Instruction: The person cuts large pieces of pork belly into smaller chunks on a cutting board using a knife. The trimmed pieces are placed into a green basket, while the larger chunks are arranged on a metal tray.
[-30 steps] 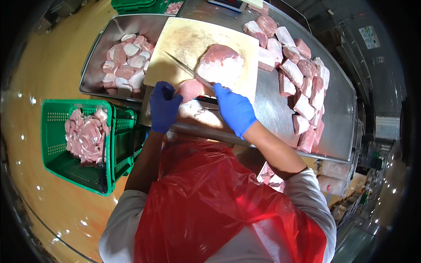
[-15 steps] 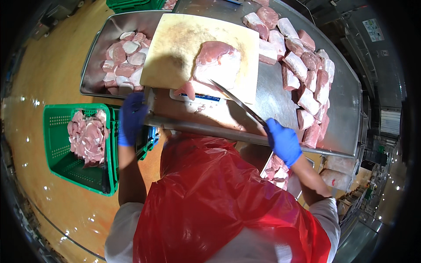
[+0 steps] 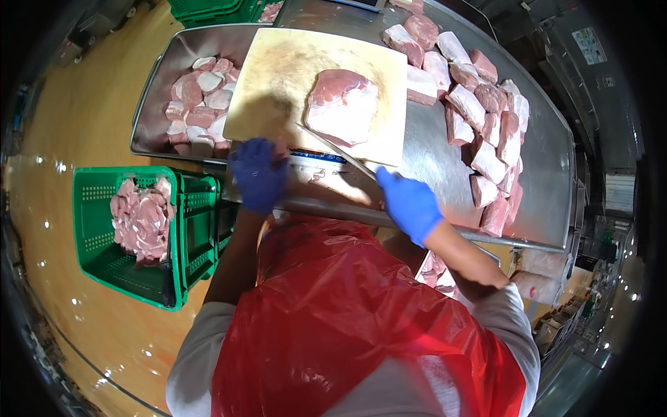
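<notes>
Nearest, a person in a red plastic apron (image 3: 333,313) stands at a steel table (image 3: 431,167), with pieces of meat (image 3: 439,272) in a container below its near edge, to the right. On the left, a green crate (image 3: 90,243) holds a heap of meat trimmings (image 3: 144,226).

Farther in, the blue-gloved left hand (image 3: 258,175) is curled beside a small scrap of meat (image 3: 281,147); whether its fingers grip it cannot be told. The right hand (image 3: 410,205), also gloved in blue, is closed around the handle of a knife (image 3: 342,154), its blade slanting far and left to near the large cut of meat. A dark panel (image 3: 316,155) at the board's near edge carries pale marks too small to read.

Beyond it, the large cut of meat (image 3: 342,108) lies on the right half of a cream cutting board (image 3: 278,62). A steel tub (image 3: 149,132) of meat chunks (image 3: 201,104) stands left of the board, and meat blocks (image 3: 493,132) crowd the table's right side.

Farthest, at right, a pale printed sheet (image 3: 589,45) hangs on the wall, its lettering illegible.
</notes>
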A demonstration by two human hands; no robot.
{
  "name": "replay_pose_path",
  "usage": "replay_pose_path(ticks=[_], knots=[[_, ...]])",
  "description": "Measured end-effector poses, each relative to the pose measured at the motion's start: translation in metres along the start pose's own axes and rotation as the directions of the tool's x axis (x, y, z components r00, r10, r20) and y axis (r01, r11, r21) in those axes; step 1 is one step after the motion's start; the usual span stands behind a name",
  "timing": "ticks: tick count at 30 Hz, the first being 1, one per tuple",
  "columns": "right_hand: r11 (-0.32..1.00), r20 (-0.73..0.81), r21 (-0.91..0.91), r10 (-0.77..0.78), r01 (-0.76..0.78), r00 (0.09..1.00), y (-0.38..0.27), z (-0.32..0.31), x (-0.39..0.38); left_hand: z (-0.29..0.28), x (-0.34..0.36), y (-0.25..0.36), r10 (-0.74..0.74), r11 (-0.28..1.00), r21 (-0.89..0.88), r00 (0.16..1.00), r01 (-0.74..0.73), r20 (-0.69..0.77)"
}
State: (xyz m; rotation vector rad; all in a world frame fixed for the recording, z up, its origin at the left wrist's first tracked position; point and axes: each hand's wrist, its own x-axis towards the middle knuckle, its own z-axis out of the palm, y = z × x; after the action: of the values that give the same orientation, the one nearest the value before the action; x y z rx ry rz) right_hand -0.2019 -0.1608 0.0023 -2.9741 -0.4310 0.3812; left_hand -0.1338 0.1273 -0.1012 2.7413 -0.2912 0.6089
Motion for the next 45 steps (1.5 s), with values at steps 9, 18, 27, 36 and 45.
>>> replay_pose_path(ticks=[9, 18, 27, 36, 45], knots=[[0.901, -0.341, 0.397, 0.323, -0.176, 0.883, 0.047, 0.007, -0.074, -0.174, -0.069, -0.178, -0.755, 0.417, 0.609, 0.63, 0.675, -0.181], [-0.174, -0.182, 0.947, 0.4, 0.269, 0.898, 0.012, 0.023, 0.033, -0.022, 0.142, -0.019, 0.326, 0.735, -0.652, 0.94, -0.186, 0.1], [-0.201, -0.307, 0.884, 0.432, 0.422, 0.848, -0.015, 0.04, 0.101, 0.017, 0.203, 0.084, 0.208, 0.863, -0.429, 0.587, 0.266, 0.782], [0.232, -0.53, 0.843, 0.509, 0.485, 0.678, 0.039, -0.039, 0.078, 0.007, 0.045, -0.069, -0.198, 0.822, -0.538, 0.98, 0.185, 0.035], [0.913, -0.471, 0.323, -0.072, 0.248, 0.879, -0.029, 0.024, 0.081, -0.006, 0.013, 0.057, -0.284, 0.763, -0.615, 0.958, 0.198, -0.043]])
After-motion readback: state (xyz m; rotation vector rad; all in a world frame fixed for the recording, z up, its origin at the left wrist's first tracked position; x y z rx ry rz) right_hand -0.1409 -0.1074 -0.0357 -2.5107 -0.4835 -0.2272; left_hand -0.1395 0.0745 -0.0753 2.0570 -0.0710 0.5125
